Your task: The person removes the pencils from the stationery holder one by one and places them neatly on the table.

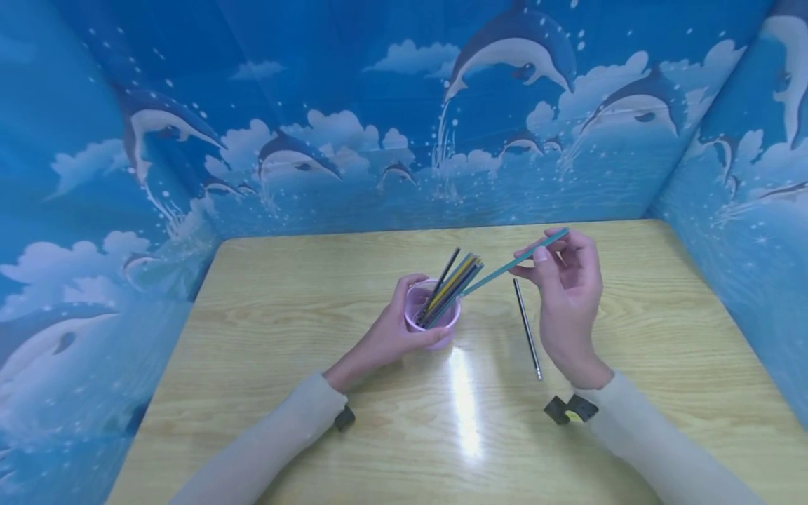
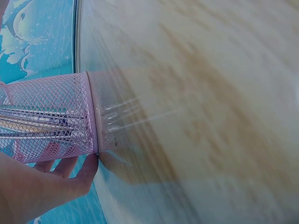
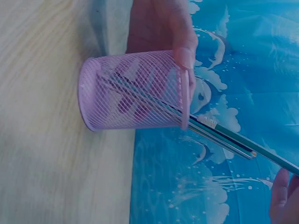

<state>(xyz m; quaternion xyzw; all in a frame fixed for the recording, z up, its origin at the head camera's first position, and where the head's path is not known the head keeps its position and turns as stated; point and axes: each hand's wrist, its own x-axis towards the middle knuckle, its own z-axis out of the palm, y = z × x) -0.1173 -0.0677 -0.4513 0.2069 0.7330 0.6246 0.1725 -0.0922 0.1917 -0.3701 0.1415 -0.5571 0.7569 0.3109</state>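
Observation:
My left hand (image 1: 416, 319) grips a pink mesh pencil cup (image 2: 56, 93) round its side, its fingers curled about the mesh. Several pencils (image 1: 449, 289), dark, yellow and teal among them, lean to the right inside the cup. A long teal pencil (image 1: 514, 261) is pinched between the thumb and fingers of my right hand (image 1: 571, 287). It slants down to the left, its low end at the cup's rim; whether that end is inside cannot be told. In the right wrist view only my right fingertips (image 3: 280, 196) show, at the corner.
A dark pencil (image 1: 528, 330) lies on the wooden table (image 1: 284, 294), between the cup and my right forearm. Blue dolphin-print cloth (image 1: 353, 182) stands along the table's back and sides. A light glare (image 1: 465, 407) crosses the tabletop below the cup.

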